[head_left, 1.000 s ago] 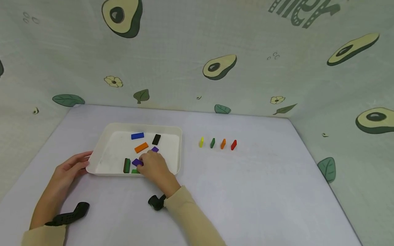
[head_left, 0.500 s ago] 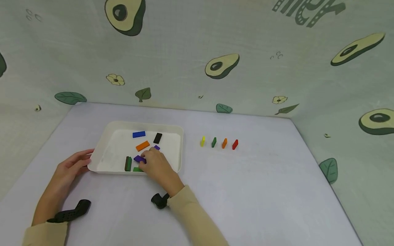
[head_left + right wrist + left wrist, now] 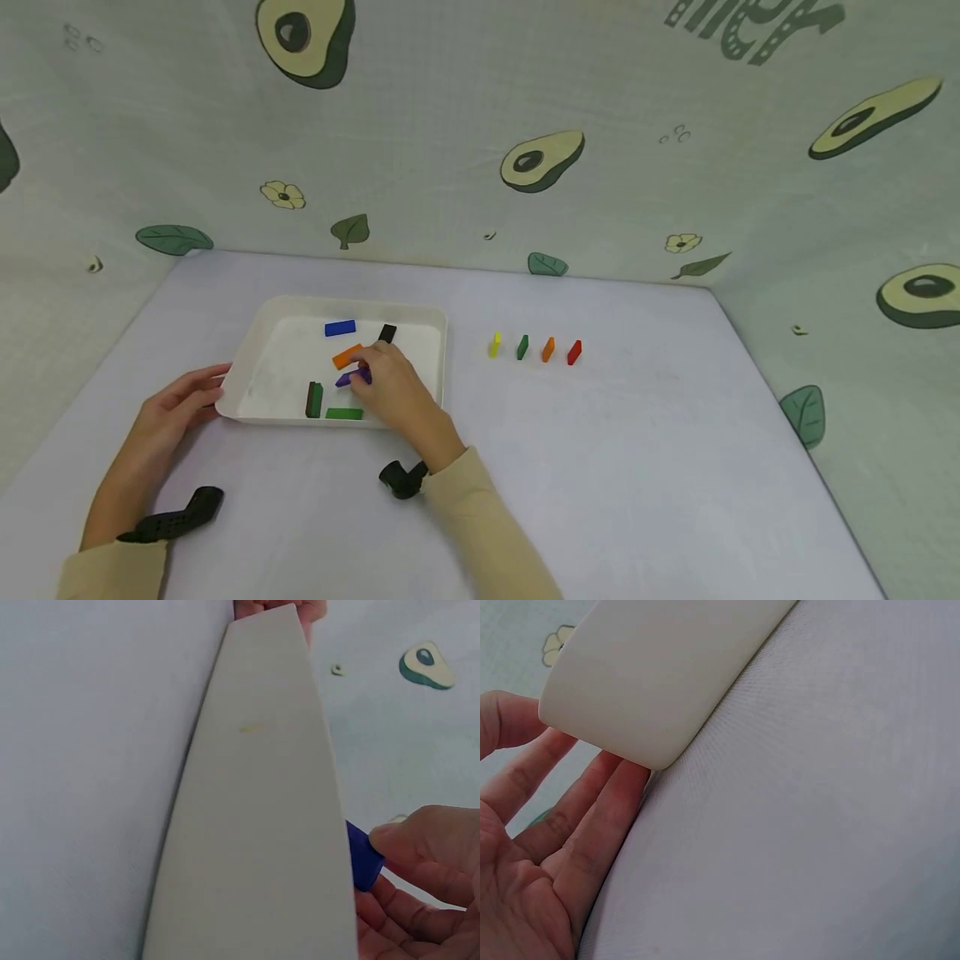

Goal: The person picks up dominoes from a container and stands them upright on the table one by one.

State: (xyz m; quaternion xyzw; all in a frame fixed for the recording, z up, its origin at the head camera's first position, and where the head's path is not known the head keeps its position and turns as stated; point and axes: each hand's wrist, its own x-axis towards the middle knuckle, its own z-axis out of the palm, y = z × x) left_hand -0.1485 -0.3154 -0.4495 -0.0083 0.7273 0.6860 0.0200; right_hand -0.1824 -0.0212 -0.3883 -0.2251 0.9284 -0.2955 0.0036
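Over the front right part of the white tray (image 3: 258, 358), my right hand (image 3: 396, 390) pinches a purple domino block (image 3: 362, 376) between thumb and fingers. The same block shows as dark blue-purple (image 3: 366, 859) beyond the tray wall in the right wrist view. Around that hand lie an orange block (image 3: 346, 357), a black block (image 3: 387, 333) and a green block (image 3: 344, 413). My left hand (image 3: 174, 407) touches the tray's left end; the left wrist view has its fairly straight fingers (image 3: 592, 817) against the tray's corner (image 3: 641, 735).
Inside the tray are also a blue block (image 3: 341, 327) and a dark brown and green pair (image 3: 314, 400) side by side. Right of the tray, yellow (image 3: 495, 345), green (image 3: 522, 347), orange (image 3: 549, 349) and red blocks (image 3: 575, 352) stand upright in a row.
My right hand has shifted up and right with the purple block, uncovering more of the green block. The other purple block seen earlier is now out of sight. My left hand stays at the tray.
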